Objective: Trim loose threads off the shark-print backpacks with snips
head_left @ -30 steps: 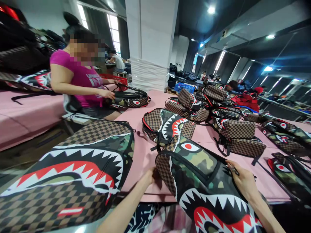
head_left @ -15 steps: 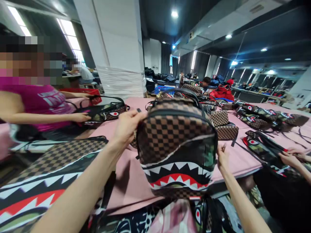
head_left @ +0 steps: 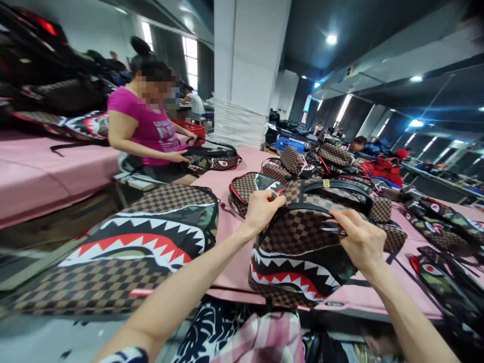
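Brown-and-black checks right in front of us: the backpack point(head_left: 295, 262) stands upright near the table's close edge, its red-and-white shark mouth turned toward the person at work. Left hand point(head_left: 262, 212) is up at its top left, thumb and forefinger pinched together on a small dark piece; from where I stand I can't tell whether that's a zip tab or a bit of trim. Right hand point(head_left: 361, 239) sits at the top right, fingers bent and mostly closed around a slim metal tool point(head_left: 330, 228), two bright points showing by the curved top seam. Just behind, the black carry handle point(head_left: 340, 186) arches up with a gold-coloured fitting on it.

Over to the left, a big shark-mouth bag point(head_left: 151, 247) lies spread out, print up. Beyond it, a co-worker in a magenta shirt point(head_left: 162, 123) sits with both hands on a camouflage bag point(head_left: 212, 159), a red crate point(head_left: 194, 132) just behind. Pink tabletop point(head_left: 229, 269) runs away to the right, carrying a heap of checked bags point(head_left: 333, 154); a red-eyed bag point(head_left: 431, 269) lies nearer, at the right. Further back, a blue crate point(head_left: 289, 144) beside the white pillar point(head_left: 249, 60).
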A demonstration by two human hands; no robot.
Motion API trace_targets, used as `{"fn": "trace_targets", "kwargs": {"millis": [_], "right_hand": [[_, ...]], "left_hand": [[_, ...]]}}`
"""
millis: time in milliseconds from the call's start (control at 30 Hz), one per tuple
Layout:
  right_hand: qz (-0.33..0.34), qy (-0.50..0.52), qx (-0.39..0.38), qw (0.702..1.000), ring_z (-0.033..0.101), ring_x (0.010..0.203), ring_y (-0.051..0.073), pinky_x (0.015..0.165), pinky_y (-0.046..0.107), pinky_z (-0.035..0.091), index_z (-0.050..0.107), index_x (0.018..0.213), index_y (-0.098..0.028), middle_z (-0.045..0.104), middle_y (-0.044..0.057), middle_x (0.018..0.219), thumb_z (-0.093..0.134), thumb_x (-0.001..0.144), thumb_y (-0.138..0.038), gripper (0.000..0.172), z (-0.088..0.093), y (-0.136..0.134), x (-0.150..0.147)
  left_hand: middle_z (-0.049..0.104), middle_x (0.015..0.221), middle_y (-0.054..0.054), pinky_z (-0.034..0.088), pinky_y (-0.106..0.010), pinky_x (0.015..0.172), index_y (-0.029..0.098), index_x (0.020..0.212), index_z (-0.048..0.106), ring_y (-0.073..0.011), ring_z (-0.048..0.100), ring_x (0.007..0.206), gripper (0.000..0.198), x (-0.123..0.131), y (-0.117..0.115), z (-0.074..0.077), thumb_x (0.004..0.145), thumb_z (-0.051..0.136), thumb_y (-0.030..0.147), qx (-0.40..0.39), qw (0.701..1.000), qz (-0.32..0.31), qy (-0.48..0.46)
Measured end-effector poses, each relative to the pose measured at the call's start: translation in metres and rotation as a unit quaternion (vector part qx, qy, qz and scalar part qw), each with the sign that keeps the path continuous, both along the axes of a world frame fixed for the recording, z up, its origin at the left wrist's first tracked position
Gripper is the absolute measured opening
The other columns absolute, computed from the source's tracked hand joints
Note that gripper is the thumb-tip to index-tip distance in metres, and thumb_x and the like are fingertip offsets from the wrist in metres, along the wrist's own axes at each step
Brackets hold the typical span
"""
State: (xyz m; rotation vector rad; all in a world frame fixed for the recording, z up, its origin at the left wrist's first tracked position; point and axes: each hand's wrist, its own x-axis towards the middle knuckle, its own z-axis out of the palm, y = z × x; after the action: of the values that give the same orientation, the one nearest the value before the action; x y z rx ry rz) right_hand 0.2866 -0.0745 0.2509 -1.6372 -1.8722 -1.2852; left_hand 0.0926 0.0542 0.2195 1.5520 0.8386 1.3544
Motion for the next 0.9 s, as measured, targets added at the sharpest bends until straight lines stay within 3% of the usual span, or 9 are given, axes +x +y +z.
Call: {"fn": "trace_targets", "kwargs": {"millis": [133, 267, 367, 467, 567, 667, 767, 900], "right_hand": [[0.012, 0.017, 0.014, 1.0, 0.063, 0.063, 0.01, 0.047, 0.021, 0.036, 0.067, 0.101, -0.023, 0.069, -0.001, 0.096, 0.051, 0.078, -0.01, 0.031, -0.003, 0.001, 0.007], [0.046, 0.034, 0.01, 0.998, 0.065, 0.069, 0.012, 0.049, 0.02, 0.039, 0.067, 0.102, -0.022, 0.069, 0.001, 0.095, 0.051, 0.078, -0.011, 0.03, -0.003, -0.004, 0.009], [0.069, 0.045, -0.018, 0.996, 0.066, 0.078, 0.016, 0.054, 0.022, 0.044, 0.063, 0.109, -0.025, 0.069, 0.001, 0.098, 0.049, 0.078, -0.01, 0.038, -0.007, -0.012, 0.015], [0.084, 0.052, -0.037, 0.994, 0.066, 0.082, 0.017, 0.058, 0.024, 0.046, 0.058, 0.118, -0.03, 0.068, 0.0, 0.101, 0.051, 0.08, -0.012, 0.043, -0.012, -0.025, 0.025], [0.085, 0.059, -0.029, 0.994, 0.066, 0.079, 0.017, 0.061, 0.026, 0.047, 0.056, 0.12, -0.036, 0.068, -0.001, 0.102, 0.059, 0.08, -0.017, 0.045, -0.014, -0.039, 0.028], [0.094, 0.058, -0.032, 0.993, 0.066, 0.076, 0.017, 0.065, 0.027, 0.048, 0.055, 0.121, -0.04, 0.068, 0.001, 0.099, 0.065, 0.076, -0.015, 0.052, -0.013, -0.048, 0.024], [0.107, 0.048, -0.048, 0.992, 0.066, 0.077, 0.018, 0.064, 0.027, 0.05, 0.052, 0.124, -0.04, 0.068, 0.002, 0.101, 0.067, 0.074, -0.011, 0.059, -0.012, -0.054, 0.017], [0.11, 0.012, -0.054, 0.992, 0.067, 0.074, 0.019, 0.057, 0.027, 0.049, 0.051, 0.126, -0.036, 0.068, 0.003, 0.102, 0.07, 0.071, -0.011, 0.063, -0.014, -0.062, 0.014]], "left_hand": [[0.058, 0.061, -0.001, 0.037, -0.022, 0.054, 0.014, 0.062, 0.058, -0.0108, 0.05, 0.057, 0.027, -0.025, 0.02, -0.056, 0.069, 0.055, 0.041, -0.157, 0.982, -0.104, -0.013], [0.062, 0.082, -0.002, 0.042, -0.024, 0.066, 0.016, 0.083, 0.059, -0.0139, 0.054, 0.076, 0.022, -0.037, 0.022, -0.105, 0.076, 0.05, 0.036, -0.103, 0.978, -0.155, 0.097], [0.063, 0.09, -0.004, 0.043, -0.026, 0.073, 0.017, 0.088, 0.058, -0.0167, 0.056, 0.083, 0.017, -0.044, 0.019, -0.123, 0.076, 0.049, 0.026, -0.015, 0.964, -0.18, 0.196], [0.062, 0.096, -0.006, 0.043, -0.029, 0.071, 0.02, 0.09, 0.063, -0.0214, 0.057, 0.088, 0.021, -0.053, 0.014, -0.124, 0.079, 0.045, 0.024, 0.107, 0.914, -0.196, 0.338], [0.061, 0.101, -0.007, 0.043, -0.03, 0.065, 0.024, 0.085, 0.068, -0.0236, 0.059, 0.084, 0.021, -0.058, 0.008, -0.114, 0.077, 0.05, 0.028, 0.175, 0.844, -0.237, 0.447], [0.064, 0.094, -0.005, 0.044, -0.028, 0.063, 0.025, 0.082, 0.07, -0.0217, 0.06, 0.078, 0.016, -0.051, 0.002, -0.102, 0.068, 0.063, 0.031, 0.159, 0.781, -0.287, 0.532], [0.066, 0.082, -0.005, 0.045, -0.026, 0.061, 0.02, 0.071, 0.068, -0.0207, 0.06, 0.073, 0.017, -0.038, -0.004, -0.093, 0.057, 0.074, 0.028, 0.128, 0.717, -0.278, 0.626], [0.068, 0.086, -0.007, 0.045, -0.026, 0.061, 0.017, 0.074, 0.068, -0.0215, 0.061, 0.075, 0.021, -0.031, -0.009, -0.09, 0.057, 0.075, 0.029, 0.13, 0.679, -0.303, 0.656]]}}
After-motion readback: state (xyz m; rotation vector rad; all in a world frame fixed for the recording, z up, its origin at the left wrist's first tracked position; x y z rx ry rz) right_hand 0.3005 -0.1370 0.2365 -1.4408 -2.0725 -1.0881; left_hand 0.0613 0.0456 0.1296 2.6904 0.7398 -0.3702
